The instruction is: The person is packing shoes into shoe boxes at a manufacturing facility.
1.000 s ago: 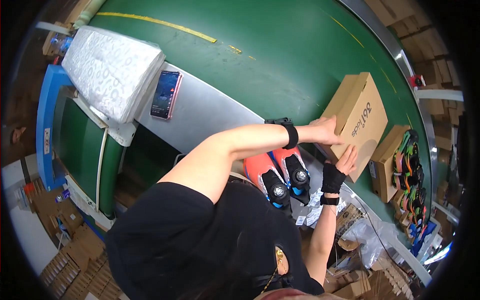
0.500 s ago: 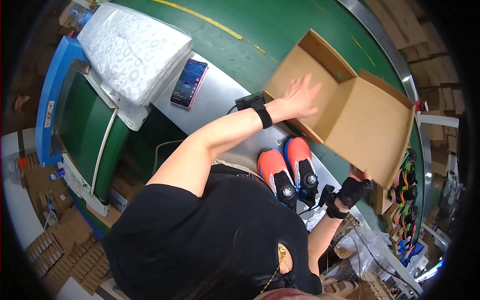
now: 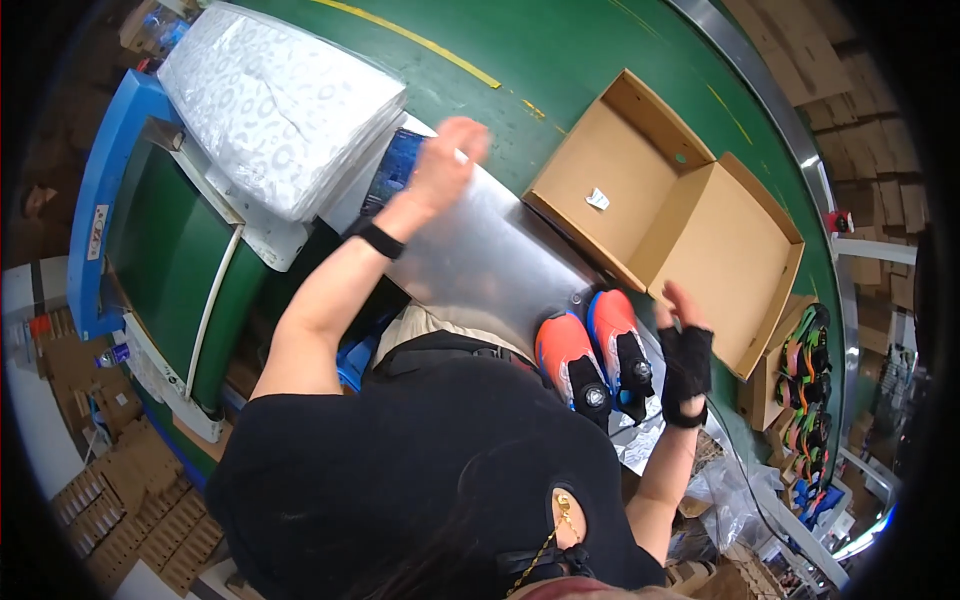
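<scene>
Nearest to us is our own black shirt, filling the lower middle of the view. Just past it, a pair of orange and blue shoes stands side by side at the near edge of the metal plate, toes pointing away from us, with crumpled paper under and beside them.

Our right hand, in a black fingerless glove, hovers just right of the shoes with fingers loosely spread, gripping nothing. It sits near the front edge of the box lid.

Our left hand, a black band at the wrist, reaches out to the far left end of the plate, over a blue phone. The fingers are blurred, so we cannot tell how far they are curled or whether they touch the phone.

The open cardboard box lies beyond the shoes, partly on the plate and partly on the green belt, its lid folded flat to the right. A small white packet lies inside the base.

To the left, a thick stack of white patterned sheets rests on a blue-framed machine with a green belt of its own.

On the far right, a carton holds more colourful shoes, and stacked cardboard boxes line the wall behind the belt. Flat cartons lie on the floor at lower left.
</scene>
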The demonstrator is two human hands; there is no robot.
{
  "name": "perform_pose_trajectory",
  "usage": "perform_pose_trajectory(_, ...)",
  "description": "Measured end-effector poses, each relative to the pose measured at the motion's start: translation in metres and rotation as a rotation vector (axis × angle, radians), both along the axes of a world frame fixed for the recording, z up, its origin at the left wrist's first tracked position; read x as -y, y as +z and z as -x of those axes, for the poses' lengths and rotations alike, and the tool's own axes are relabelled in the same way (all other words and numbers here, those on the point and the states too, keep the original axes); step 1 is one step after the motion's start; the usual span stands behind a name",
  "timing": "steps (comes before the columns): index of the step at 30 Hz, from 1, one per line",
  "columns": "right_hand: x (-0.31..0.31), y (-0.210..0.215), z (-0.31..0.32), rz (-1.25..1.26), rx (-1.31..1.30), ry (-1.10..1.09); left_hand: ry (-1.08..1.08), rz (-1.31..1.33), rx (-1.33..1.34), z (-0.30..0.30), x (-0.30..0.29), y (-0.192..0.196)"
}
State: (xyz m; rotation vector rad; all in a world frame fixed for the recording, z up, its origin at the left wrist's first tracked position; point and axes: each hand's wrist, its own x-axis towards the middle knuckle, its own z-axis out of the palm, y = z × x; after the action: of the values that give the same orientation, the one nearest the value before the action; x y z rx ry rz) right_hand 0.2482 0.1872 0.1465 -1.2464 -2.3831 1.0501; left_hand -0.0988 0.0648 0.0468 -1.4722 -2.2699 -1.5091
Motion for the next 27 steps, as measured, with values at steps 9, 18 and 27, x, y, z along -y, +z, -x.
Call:
perform_pose_trajectory(9,-0.029,-0.103,0.069,-0.182,0.400,0.461,0.606,0.665,-0.268,0.188,0.159,-0.057)
perform_pose_trajectory(18,-0.037,-0.101,0.072,-0.080,0.440,0.464,0.613,0.667,-0.188,0.182,0.169,-0.068)
perform_pose_trajectory(27,-0.049,-0.112,0.036,-0.159,0.317,0.461,0.993,0.375,-0.115,0.203,0.171,0.019)
